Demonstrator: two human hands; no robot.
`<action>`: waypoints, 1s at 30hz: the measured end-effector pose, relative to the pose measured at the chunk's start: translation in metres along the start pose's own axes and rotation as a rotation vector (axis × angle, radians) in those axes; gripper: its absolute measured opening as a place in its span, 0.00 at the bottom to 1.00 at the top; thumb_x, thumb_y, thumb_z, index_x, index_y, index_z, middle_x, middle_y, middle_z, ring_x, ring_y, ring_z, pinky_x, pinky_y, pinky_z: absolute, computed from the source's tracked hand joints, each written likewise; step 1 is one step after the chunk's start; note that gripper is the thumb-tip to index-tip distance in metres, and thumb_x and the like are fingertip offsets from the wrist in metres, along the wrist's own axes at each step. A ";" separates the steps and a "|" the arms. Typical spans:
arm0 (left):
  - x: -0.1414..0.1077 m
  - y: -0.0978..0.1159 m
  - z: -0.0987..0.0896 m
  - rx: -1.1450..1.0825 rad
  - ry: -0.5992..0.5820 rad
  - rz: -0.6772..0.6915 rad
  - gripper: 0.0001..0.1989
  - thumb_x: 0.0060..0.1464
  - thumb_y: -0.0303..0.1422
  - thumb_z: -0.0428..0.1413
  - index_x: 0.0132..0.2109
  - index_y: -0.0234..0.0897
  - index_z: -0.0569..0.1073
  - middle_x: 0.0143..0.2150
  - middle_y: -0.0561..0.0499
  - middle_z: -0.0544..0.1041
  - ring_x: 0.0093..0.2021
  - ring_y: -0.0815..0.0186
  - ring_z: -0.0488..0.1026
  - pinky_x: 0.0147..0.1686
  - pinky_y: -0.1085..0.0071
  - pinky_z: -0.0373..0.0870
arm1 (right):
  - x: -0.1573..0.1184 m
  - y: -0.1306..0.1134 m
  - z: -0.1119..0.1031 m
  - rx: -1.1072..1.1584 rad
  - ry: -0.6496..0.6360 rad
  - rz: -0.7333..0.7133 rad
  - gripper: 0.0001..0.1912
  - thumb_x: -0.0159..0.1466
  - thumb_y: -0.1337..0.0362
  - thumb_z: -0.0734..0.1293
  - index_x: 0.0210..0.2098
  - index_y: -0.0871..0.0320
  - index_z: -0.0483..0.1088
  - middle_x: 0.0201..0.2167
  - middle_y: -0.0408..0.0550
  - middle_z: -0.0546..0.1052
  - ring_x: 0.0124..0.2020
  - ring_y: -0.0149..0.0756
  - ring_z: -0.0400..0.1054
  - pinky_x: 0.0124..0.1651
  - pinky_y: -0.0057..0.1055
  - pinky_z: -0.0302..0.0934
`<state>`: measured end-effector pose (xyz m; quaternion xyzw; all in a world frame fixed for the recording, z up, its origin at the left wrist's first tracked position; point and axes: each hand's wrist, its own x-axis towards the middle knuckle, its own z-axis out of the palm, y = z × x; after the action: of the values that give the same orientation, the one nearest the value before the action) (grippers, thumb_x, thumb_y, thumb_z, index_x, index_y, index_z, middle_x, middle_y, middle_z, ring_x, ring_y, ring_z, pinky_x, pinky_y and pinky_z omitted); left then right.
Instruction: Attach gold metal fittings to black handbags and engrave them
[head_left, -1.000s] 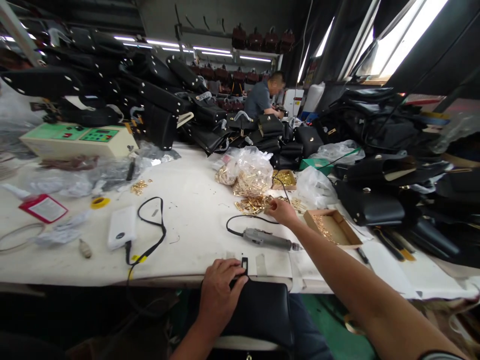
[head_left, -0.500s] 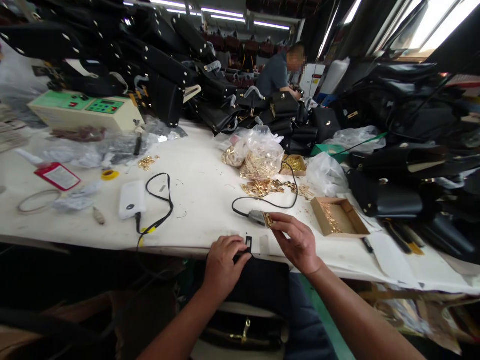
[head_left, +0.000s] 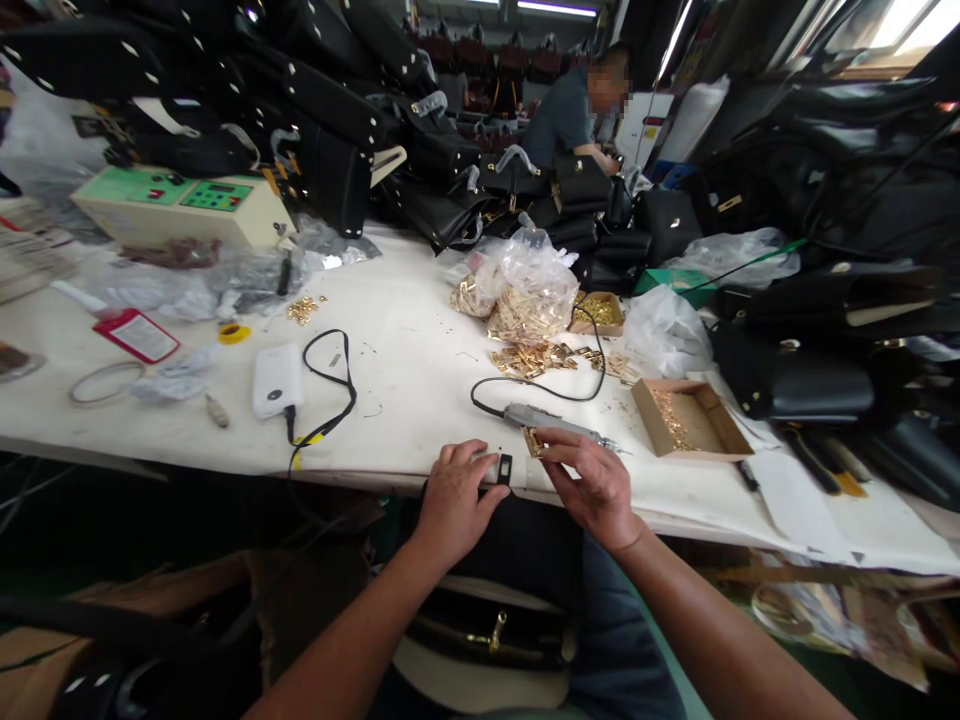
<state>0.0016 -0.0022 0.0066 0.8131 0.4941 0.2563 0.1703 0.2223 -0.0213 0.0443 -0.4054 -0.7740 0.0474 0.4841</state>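
My right hand (head_left: 592,488) pinches a small gold metal piece (head_left: 533,442) above the table's front edge. My left hand (head_left: 459,500) rests at the edge, its thumb and fingers on a black strap end (head_left: 505,470) with a rectangular cutout. The strap belongs to a black bag (head_left: 525,545) on my lap, whose open part shows a gold clasp (head_left: 497,632). Just behind the gold piece lies a grey pen-like power tool (head_left: 551,418) with a black cord.
On the white table (head_left: 397,350) are a plastic bag of gold parts (head_left: 529,300), loose gold pieces, a cardboard tray (head_left: 694,440), a white power box (head_left: 277,382) and a red bottle (head_left: 136,335). Black bags are piled behind; a person (head_left: 562,120) works beyond.
The view has shifted slightly. My right hand has come a little closer to my left with the gold piece, uncovering more of the grey tool.
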 end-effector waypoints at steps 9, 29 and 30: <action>-0.001 0.001 0.001 -0.039 0.039 -0.003 0.20 0.54 0.32 0.67 0.55 0.43 0.77 0.54 0.47 0.77 0.54 0.53 0.70 0.56 0.53 0.70 | -0.015 0.032 0.006 -0.006 -0.274 0.190 0.09 0.69 0.72 0.65 0.42 0.53 0.74 0.48 0.50 0.81 0.48 0.40 0.78 0.51 0.38 0.73; -0.002 0.003 -0.001 -0.069 -0.005 0.018 0.24 0.58 0.32 0.65 0.60 0.52 0.75 0.59 0.53 0.78 0.54 0.54 0.70 0.55 0.53 0.69 | -0.012 0.022 0.018 0.057 -0.245 0.386 0.07 0.68 0.65 0.68 0.41 0.54 0.79 0.41 0.49 0.83 0.42 0.41 0.78 0.46 0.37 0.73; -0.002 0.003 -0.001 -0.078 0.000 0.017 0.25 0.58 0.32 0.65 0.61 0.51 0.75 0.59 0.53 0.78 0.54 0.54 0.70 0.55 0.53 0.69 | -0.012 0.019 0.020 0.068 -0.218 0.407 0.07 0.68 0.65 0.67 0.40 0.54 0.79 0.39 0.49 0.83 0.41 0.41 0.78 0.44 0.36 0.73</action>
<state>0.0024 -0.0056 0.0088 0.8102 0.4767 0.2768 0.1994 0.2198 -0.0102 0.0161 -0.5289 -0.7221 0.2136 0.3915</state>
